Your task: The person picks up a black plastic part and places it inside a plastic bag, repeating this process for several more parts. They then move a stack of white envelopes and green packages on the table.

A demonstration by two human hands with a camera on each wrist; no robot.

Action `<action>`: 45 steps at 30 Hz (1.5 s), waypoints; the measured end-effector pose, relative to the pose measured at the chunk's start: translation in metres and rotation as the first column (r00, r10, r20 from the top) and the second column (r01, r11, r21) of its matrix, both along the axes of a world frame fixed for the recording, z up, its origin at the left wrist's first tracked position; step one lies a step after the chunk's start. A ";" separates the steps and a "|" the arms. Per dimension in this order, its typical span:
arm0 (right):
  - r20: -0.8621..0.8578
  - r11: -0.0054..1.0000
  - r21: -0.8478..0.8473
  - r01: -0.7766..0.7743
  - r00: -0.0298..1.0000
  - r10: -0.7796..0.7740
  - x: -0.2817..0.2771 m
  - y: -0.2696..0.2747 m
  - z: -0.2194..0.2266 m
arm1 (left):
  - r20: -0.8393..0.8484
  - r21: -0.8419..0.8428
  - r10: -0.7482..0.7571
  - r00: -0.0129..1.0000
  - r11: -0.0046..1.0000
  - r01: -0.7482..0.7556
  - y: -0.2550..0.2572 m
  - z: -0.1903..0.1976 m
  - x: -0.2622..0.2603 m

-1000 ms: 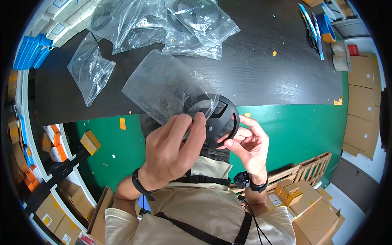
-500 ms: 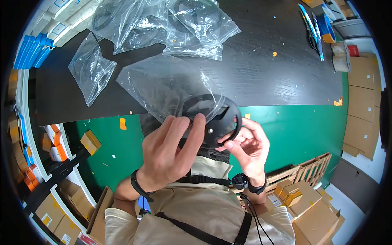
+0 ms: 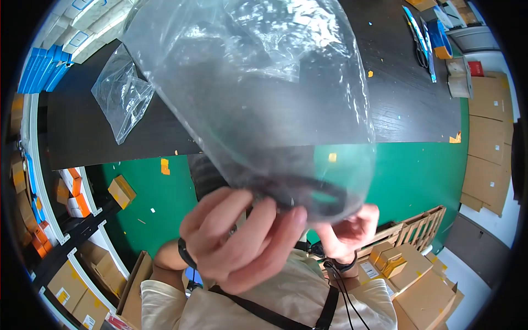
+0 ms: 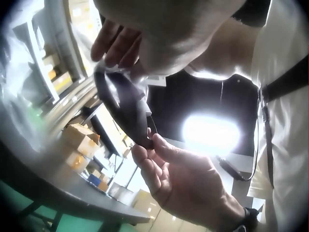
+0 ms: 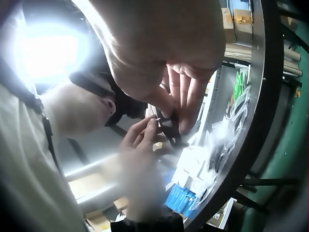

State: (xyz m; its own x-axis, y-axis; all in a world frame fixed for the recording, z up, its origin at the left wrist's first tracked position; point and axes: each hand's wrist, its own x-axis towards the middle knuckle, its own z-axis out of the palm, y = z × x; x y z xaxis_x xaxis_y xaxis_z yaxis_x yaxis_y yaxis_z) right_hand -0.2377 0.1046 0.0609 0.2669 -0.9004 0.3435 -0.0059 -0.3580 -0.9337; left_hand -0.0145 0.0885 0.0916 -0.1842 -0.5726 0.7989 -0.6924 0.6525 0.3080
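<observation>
A clear plastic bag point(image 3: 258, 121) stands up large in front of the table in the head view. Through its film, at the lower end, shows a blurred black round plastic part point(image 3: 327, 201). My left hand point(image 3: 236, 236) has its fingers bent at this lower end, gripping the film against the part. From the other side my right hand point(image 3: 352, 231) pinches the part's rim. In the left wrist view, the right thumb and fingers hold the bottom of the black curved rim, and the left fingertips point(image 4: 116, 48) are at its top. The bag hides much of the part.
On the dark table point(image 3: 407, 118) lies a crumpled clear bag point(image 3: 124, 93) at left. Scissors point(image 3: 421, 55) and a blue holder point(image 3: 438, 38) are at the far right. White and blue boxes point(image 3: 44, 69) stand at far left; cardboard boxes point(image 3: 423, 275) sit low at right.
The bag has swung up and spread toward the head camera, now covering the piled bags behind. Both hands and the black part have shifted lower, the left hand also coming nearer the camera.
</observation>
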 end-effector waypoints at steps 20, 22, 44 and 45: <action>0.375 0.892 0.453 -0.004 0.908 -0.187 0.050 -0.002 -0.037 | 0.133 0.206 0.061 0.989 0.975 -0.088 -0.020 -0.035 -0.003; 0.362 0.893 0.449 -0.002 0.915 -0.180 0.049 -0.005 -0.036 | 0.146 0.221 0.021 0.989 0.974 -0.054 -0.018 -0.034 -0.005; 0.322 0.783 0.618 0.074 0.884 -0.338 0.059 -0.011 -0.017 | 0.157 0.329 -0.057 0.986 0.944 0.002 -0.006 -0.022 -0.020; 0.322 0.783 0.618 0.074 0.884 -0.338 0.057 -0.011 -0.018 | 0.159 0.337 -0.067 0.985 0.941 0.010 -0.007 -0.022 -0.020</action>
